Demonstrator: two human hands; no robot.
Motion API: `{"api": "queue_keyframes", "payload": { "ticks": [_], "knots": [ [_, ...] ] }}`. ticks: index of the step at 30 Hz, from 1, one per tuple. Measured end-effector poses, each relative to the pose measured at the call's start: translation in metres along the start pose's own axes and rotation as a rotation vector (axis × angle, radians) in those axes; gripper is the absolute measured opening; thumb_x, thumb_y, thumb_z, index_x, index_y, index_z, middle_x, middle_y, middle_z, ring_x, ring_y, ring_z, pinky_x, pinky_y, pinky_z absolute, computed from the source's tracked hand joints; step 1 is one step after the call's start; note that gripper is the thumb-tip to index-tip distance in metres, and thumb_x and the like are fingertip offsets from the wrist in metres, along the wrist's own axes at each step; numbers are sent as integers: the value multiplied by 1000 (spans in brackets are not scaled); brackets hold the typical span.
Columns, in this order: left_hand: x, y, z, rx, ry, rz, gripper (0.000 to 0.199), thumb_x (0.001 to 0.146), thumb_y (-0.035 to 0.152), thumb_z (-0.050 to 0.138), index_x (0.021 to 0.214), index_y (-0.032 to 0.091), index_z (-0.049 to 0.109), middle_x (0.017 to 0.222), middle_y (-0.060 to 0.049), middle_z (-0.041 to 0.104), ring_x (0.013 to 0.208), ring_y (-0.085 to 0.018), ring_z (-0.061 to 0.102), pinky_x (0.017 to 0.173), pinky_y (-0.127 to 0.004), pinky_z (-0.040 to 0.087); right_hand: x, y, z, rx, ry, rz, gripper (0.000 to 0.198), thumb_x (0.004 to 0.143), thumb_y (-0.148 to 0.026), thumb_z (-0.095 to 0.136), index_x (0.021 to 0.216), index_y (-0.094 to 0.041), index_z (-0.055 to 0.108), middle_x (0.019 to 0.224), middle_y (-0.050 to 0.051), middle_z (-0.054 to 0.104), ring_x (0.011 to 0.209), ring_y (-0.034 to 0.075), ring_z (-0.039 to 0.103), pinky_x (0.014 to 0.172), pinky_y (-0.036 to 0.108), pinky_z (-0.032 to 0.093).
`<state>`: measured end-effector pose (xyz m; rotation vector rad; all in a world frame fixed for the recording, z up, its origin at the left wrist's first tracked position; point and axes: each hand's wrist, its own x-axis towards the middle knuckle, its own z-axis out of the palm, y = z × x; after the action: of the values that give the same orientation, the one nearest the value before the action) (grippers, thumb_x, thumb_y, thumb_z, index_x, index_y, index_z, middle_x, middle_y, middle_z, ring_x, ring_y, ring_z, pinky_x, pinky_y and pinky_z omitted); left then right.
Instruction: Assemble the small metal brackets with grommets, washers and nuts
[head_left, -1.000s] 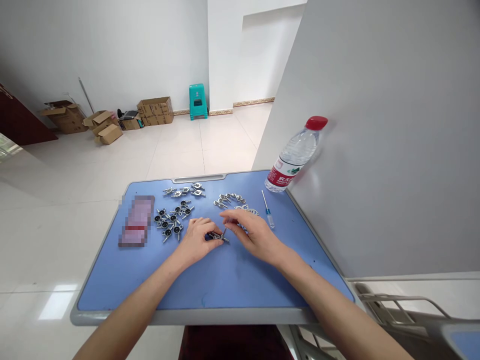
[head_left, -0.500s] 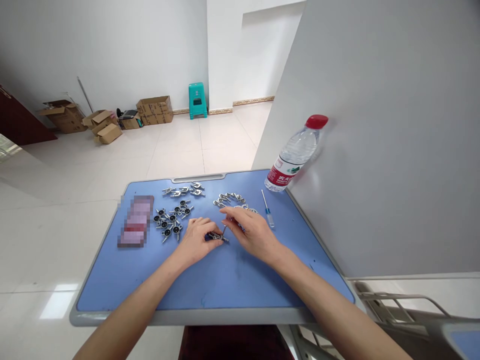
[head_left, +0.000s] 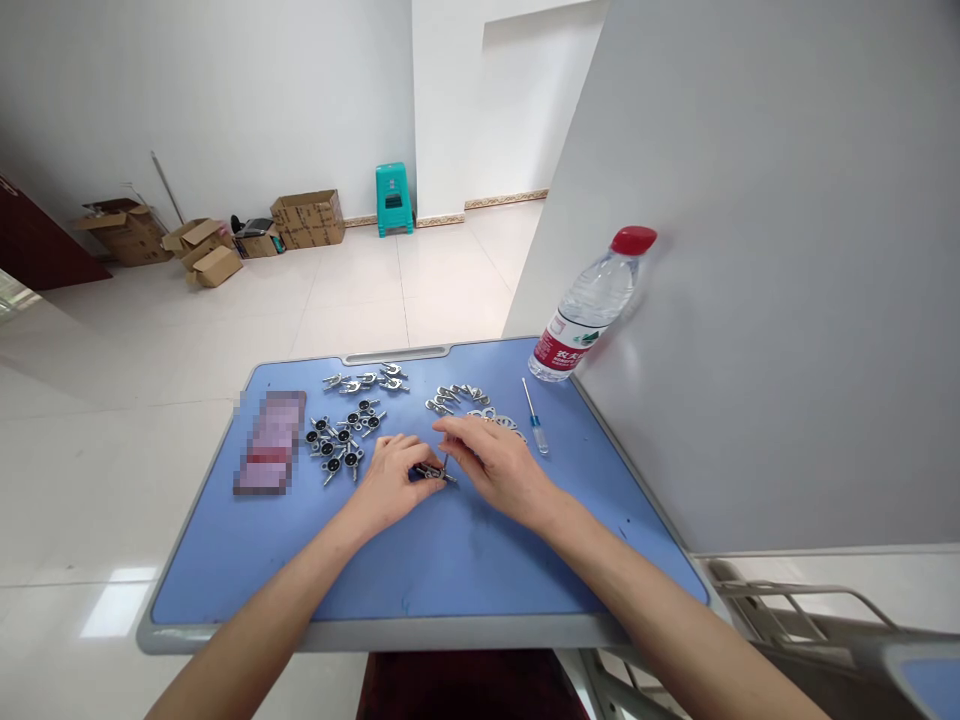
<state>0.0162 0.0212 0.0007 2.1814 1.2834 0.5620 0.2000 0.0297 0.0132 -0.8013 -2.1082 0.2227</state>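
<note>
My left hand (head_left: 390,482) presses a small metal fitting (head_left: 433,473) against the tabletop, thumb and fingers closed on it and covering much of it. Above the fitting's right end, my right hand (head_left: 501,468) pinches a thin metal rod (head_left: 446,462) between thumb and forefinger. The rod stands almost upright, and its lower end meets the fitting; its top is hidden by the fingers. Left of my left hand lie several metal fittings with round black centres (head_left: 343,436). Just beyond my right hand is an arc of flat metal pieces (head_left: 459,393), partly covered by the hand.
Several forked metal pieces (head_left: 367,379) lie near the far edge of the blue table (head_left: 450,570). A screwdriver with a blue and clear handle (head_left: 539,434) lies right of my right hand. A red-capped water bottle (head_left: 581,318) leans by the grey partition (head_left: 750,300). A blurred-out purple object (head_left: 274,440) is left.
My right fingers have moved slightly left over the fitting, tipping the rod closer to upright. My left hand keeps its hold in the same place.
</note>
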Motion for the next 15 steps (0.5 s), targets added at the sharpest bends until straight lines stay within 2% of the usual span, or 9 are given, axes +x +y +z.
{"api": "queue_keyframes", "payload": {
  "ticks": [3,8,15],
  "knots": [
    [0,0,0,-8,-4,-6,6,84,25,65,80,22,62,81,2,65,87,-20,57,88,-37,34,1,-2,-2,30,-39,7,22,97,-14,41,116,-20,52,84,5,64,74,17,63,65,29,51],
    [0,0,0,-19,2,-7,6,83,25,66,80,22,62,84,2,67,88,-20,58,89,-37,34,4,-4,-7,98,-70,-6,34,98,-12,35,128,-20,46,103,10,65,94,19,64,77,33,53],
    [0,0,0,-7,2,-10,6,82,24,69,80,23,63,82,3,66,87,-20,57,89,-36,34,5,1,-5,-41,48,25,21,96,-16,45,111,-18,59,82,7,64,74,19,61,67,32,50]
  ]
}}
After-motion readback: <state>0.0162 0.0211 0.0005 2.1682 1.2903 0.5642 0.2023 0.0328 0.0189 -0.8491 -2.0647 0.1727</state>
